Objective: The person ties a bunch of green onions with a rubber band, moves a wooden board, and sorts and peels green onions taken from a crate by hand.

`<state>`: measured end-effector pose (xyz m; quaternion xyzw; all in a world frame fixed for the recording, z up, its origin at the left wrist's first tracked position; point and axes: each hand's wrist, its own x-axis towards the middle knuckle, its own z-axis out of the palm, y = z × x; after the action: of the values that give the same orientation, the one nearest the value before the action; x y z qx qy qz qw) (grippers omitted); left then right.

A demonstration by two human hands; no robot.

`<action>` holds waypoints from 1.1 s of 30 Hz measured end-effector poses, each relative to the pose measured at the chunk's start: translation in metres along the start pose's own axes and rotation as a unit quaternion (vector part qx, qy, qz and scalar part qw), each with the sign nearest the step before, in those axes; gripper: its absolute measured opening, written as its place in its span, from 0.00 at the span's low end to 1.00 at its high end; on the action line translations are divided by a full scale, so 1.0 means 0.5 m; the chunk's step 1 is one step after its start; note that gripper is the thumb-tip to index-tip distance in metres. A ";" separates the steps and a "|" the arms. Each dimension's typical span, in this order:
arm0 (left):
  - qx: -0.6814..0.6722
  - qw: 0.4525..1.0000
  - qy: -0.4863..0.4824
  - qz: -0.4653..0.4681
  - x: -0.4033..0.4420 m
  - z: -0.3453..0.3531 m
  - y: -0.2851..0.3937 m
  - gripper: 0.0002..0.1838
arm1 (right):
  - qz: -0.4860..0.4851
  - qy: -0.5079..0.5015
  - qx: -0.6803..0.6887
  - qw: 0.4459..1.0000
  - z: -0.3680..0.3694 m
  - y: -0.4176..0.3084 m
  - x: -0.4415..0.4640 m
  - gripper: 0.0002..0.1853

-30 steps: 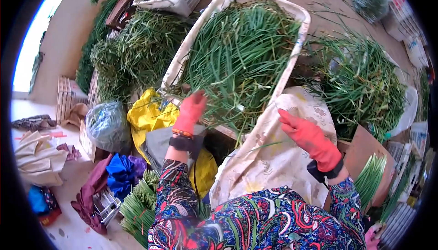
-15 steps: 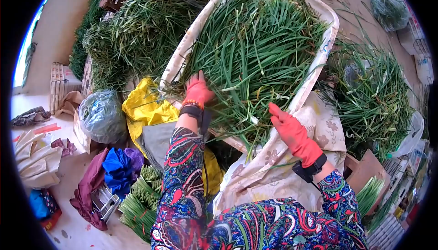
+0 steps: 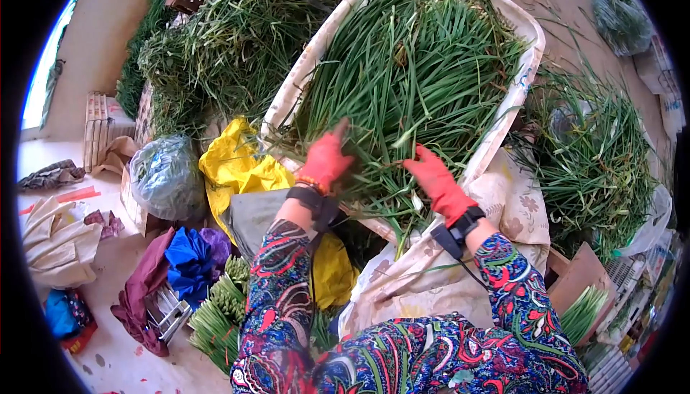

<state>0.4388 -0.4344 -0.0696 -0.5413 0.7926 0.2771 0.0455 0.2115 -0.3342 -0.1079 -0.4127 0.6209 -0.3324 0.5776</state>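
A white plastic crate [image 3: 514, 99] in front of me is heaped with long green leafy stalks that look like chives [image 3: 431, 71]. Over its near left part is my left hand [image 3: 327, 160] in a red glove, the index finger stretched out and the fingertips smeared by motion; nothing shows in it. My right hand [image 3: 440, 184], gloved likewise, is at the near right of the heap, thumb and fingers pinched together at some loose blades. A few pale stalk ends lie between the two hands.
Piles of greens lie left [image 3: 215, 56] and right [image 3: 589, 157] of the crate. A yellow bag [image 3: 241, 164] and a filled plastic bag [image 3: 167, 178] stand left. Floral cloth [image 3: 514, 200] drapes the near right corner. Tied bundles of stalks [image 3: 219, 322] lie at lower left.
My left hand has moved right and slightly nearer, off the crate's left edge. The right hand has come inward to the left and a little up, its fingers now at the blades.
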 end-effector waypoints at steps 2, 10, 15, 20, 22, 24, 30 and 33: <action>0.042 0.996 0.038 -0.070 -0.013 -0.006 -0.015 0.53 | 0.008 0.001 0.204 0.979 -0.011 0.014 -0.008 0.29; 0.259 0.959 0.017 -0.115 0.056 0.111 -0.058 0.54 | 0.065 0.039 0.248 0.966 -0.022 -0.039 -0.043 0.26; 0.170 0.975 0.033 -0.142 0.059 0.084 -0.036 0.60 | 0.050 -0.002 0.247 0.968 -0.035 -0.089 -0.124 0.22; 0.165 0.975 0.000 -0.151 0.066 0.065 -0.032 0.42 | 0.049 0.011 0.294 0.955 -0.044 -0.091 -0.177 0.20; 0.152 0.979 0.007 -0.139 0.057 0.051 -0.027 0.36 | 0.022 0.043 0.275 0.960 -0.057 -0.093 -0.191 0.21; 0.145 0.981 0.007 -0.132 0.056 0.040 -0.013 0.33 | 0.007 0.072 0.270 0.960 -0.070 -0.082 -0.203 0.23; 0.114 0.989 0.029 -0.090 0.014 -0.058 0.105 0.26 | 0.098 0.107 0.395 0.907 -0.118 -0.046 -0.186 0.26; 0.122 0.991 0.040 -0.046 -0.011 -0.131 0.201 0.24 | 0.138 0.093 0.453 0.876 -0.122 -0.057 -0.177 0.30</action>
<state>0.3672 -0.4356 0.0266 -0.5786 0.7957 0.1540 0.0920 0.1538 -0.2711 -0.0364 0.0165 0.5039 -0.5312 0.6809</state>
